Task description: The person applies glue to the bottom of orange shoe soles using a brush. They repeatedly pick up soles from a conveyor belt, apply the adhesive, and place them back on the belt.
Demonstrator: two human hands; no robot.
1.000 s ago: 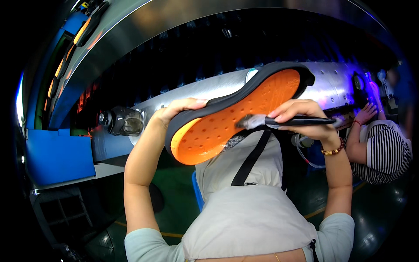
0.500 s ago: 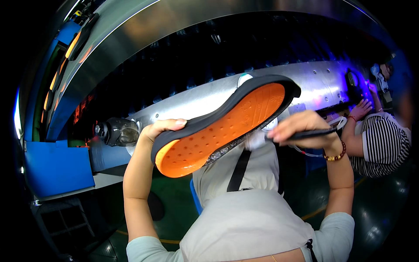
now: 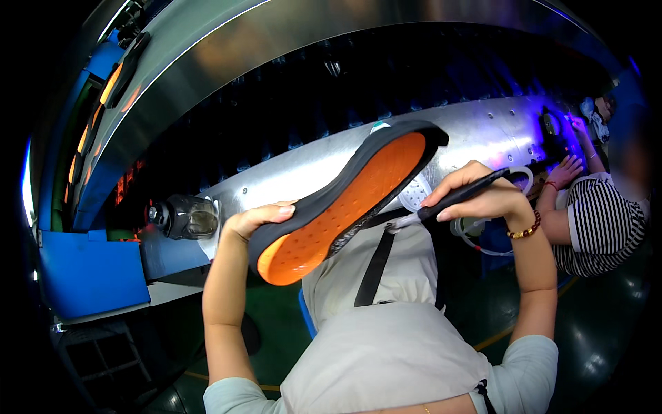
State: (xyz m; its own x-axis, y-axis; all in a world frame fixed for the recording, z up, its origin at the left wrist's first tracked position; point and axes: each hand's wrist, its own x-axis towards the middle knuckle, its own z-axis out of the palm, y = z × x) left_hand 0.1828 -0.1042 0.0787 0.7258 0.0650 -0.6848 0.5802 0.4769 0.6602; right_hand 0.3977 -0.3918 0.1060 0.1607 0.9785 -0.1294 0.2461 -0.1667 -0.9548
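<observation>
A black shoe sole (image 3: 346, 200) with an orange inner face is held up at a slant in front of my lap, its toe pointing to the far right. My left hand (image 3: 258, 219) grips it near the heel, thumb on the black rim and fingers hidden behind. In my right hand (image 3: 480, 195) is a black-handled brush (image 3: 456, 200), held much like a pen. A pale hose loops from the handle's rear end. The brush's light tip sits close to the sole's lower side edge; whether it touches I cannot tell.
A metal bench (image 3: 296, 162) runs across behind the sole. On it at left stands a clear jar with a dark lid (image 3: 186, 216). More orange-and-black soles (image 3: 114, 79) lie at the far left. At right a co-worker in a striped top (image 3: 602, 224) works under violet light.
The sole has tipped, its orange face turning more edge-on, and its toe has shifted left. My right hand, blurred before, is sharper, with the brush handle tilted up more steeply.
</observation>
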